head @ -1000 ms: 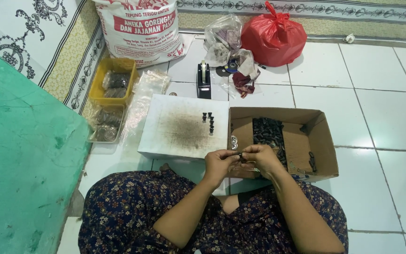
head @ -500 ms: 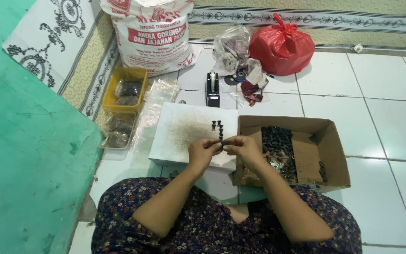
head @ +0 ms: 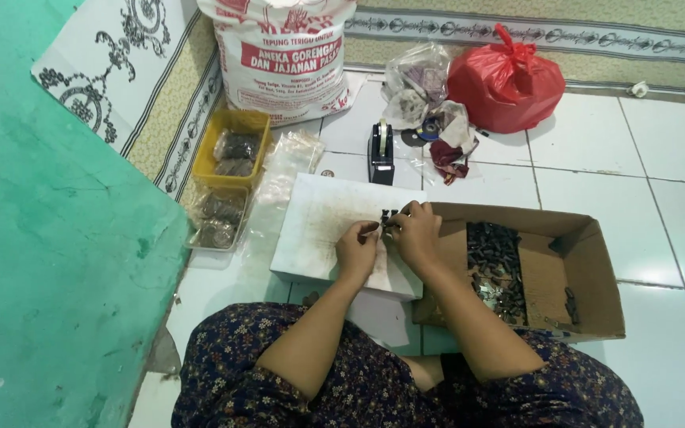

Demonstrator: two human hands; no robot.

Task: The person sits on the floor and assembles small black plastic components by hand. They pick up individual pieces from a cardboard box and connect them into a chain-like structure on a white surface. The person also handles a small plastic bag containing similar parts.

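My left hand and my right hand meet over the white board on the floor, fingertips pinched together on a small dark piece. Just beyond the fingers, a few small dark pieces stand upright on the board. To the right lies an open cardboard box with a heap of small dark parts inside. My right forearm crosses the box's left edge.
A black tape dispenser stands behind the board. Further back are a large white sack, a red plastic bag and clear bags. A yellow tray and a clear tray with bagged parts sit at left beside a green mat.
Both hands moved from near my lap, by the box's corner, forward onto the white board beside the standing pieces. The camera shifted, so the scene slid right.
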